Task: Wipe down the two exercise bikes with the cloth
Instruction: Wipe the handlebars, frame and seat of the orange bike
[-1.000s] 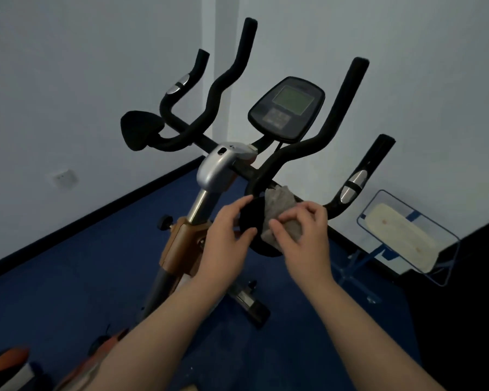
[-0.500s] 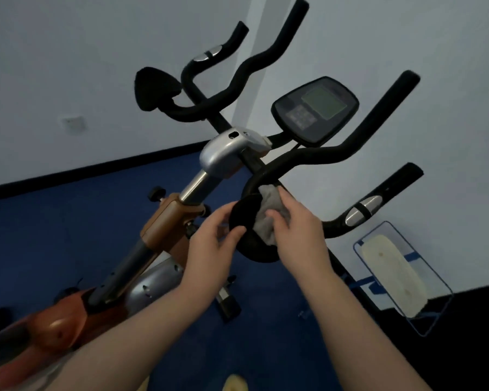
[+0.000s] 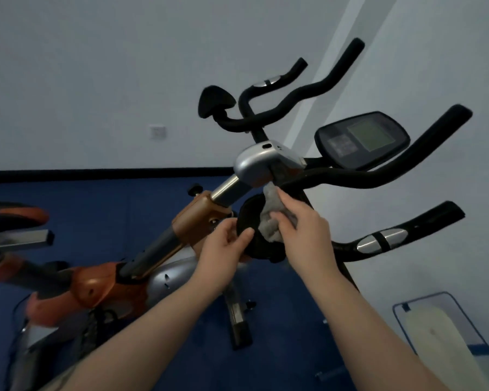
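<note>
The exercise bike [image 3: 198, 221] stands on a blue floor [image 3: 102, 210] against a pale wall [image 3: 96, 66], and it appears tilted in the head view. Its black handlebars [image 3: 378, 176] branch from a silver clamp housing [image 3: 259, 165] at the top of a chrome post [image 3: 226, 190], which enters an orange-brown collar [image 3: 198, 218]. A display console [image 3: 362, 139] is mounted behind the clamp housing. A round black elbow pad [image 3: 254, 230] sits just below the clamp housing; a second pad [image 3: 213, 101] lies on the far side of the handlebars. The left hand [image 3: 223, 249] grips the near edge of the round pad, with the thumb on its face and the fingers curled round the rim. The right hand [image 3: 299, 224] pinches a crumpled grey cloth [image 3: 271, 218] and presses it against the pad, its upper end reaching the underside of the clamp housing. At lower right, a blue-framed flat mop head [image 3: 438, 334] with a cream pad lies on the floor, near the wall. At the left edge, part of an orange and black saddle [image 3: 14, 215] on a square bar is visible; which bike it belongs to cannot be determined. A white wall socket [image 3: 157, 132] is fitted above the black skirting.
</note>
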`<state>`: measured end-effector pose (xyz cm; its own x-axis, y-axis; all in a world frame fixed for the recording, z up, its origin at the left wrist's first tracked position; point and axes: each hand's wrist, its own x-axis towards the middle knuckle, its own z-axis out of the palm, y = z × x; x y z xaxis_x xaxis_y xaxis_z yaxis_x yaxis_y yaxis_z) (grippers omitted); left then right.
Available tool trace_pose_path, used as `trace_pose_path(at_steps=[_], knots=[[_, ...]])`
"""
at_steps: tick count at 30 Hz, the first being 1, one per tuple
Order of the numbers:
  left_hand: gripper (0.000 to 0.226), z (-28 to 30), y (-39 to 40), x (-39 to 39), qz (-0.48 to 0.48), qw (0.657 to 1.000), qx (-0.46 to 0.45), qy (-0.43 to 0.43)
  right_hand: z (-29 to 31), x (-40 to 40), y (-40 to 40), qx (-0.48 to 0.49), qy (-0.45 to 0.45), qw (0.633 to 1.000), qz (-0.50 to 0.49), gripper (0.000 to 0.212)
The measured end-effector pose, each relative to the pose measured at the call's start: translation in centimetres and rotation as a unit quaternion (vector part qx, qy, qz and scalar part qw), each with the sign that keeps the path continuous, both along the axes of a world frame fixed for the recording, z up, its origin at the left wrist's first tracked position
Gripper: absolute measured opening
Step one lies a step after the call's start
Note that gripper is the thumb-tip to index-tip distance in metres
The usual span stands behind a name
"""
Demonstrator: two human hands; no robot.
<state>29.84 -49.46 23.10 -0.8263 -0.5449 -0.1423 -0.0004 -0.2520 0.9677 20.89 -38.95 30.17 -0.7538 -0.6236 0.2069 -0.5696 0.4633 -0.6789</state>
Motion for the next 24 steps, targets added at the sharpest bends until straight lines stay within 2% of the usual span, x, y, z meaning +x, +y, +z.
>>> trace_pose_path(at_steps=[3, 6, 9, 12, 17, 20, 22, 24], knots=[[0.03, -0.2, 1.8, 0.3, -0.026, 0.997, 0.068, -0.013, 0.2, -1.4, 0.3, 0.077, 0.055, 0.994, 0.049, 0.049], [0.03, -0.6, 2.1, 0.5, -0.043, 0.996, 0.072, -0.019, 1.6, -3.1, -2.6, 0.184, 0.11, 0.971, 0.103, 0.031], [0.031, -0.9, 1.6, 0.7, -0.074, 0.995, 0.071, -0.007, 1.6, -3.5, -3.5, 0.188, 0.116, 0.966, 0.137, 0.023], [0.034, -1.4, 0.9, 0.7, -0.092, 0.991, 0.094, 0.004, 1.0, -3.8, -1.9, 0.171, 0.066, 0.97, 0.158, 0.02], [0.023, -1.6, 1.3, 0.5, -0.101, 0.987, 0.125, 0.015, 1.8, -3.9, -2.9, 0.254, 0.068, 0.955, 0.14, 0.016], [0.019, -1.0, 1.3, 0.8, -0.11, 0.986, 0.119, 0.029, 1.4, -3.1, -2.6, 0.206, 0.05, 0.973, 0.097, 0.011], [0.018, -0.4, 1.0, 1.0, -0.123, 0.986, 0.105, 0.044, 0.3, -1.9, -0.9, 0.13, -0.019, 0.991, 0.031, 0.013], [0.017, 0.0, 1.0, 1.2, -0.122, 0.985, 0.109, 0.045, -0.6, -0.8, 0.8, 0.082, -0.1, 0.991, -0.027, 0.016]])
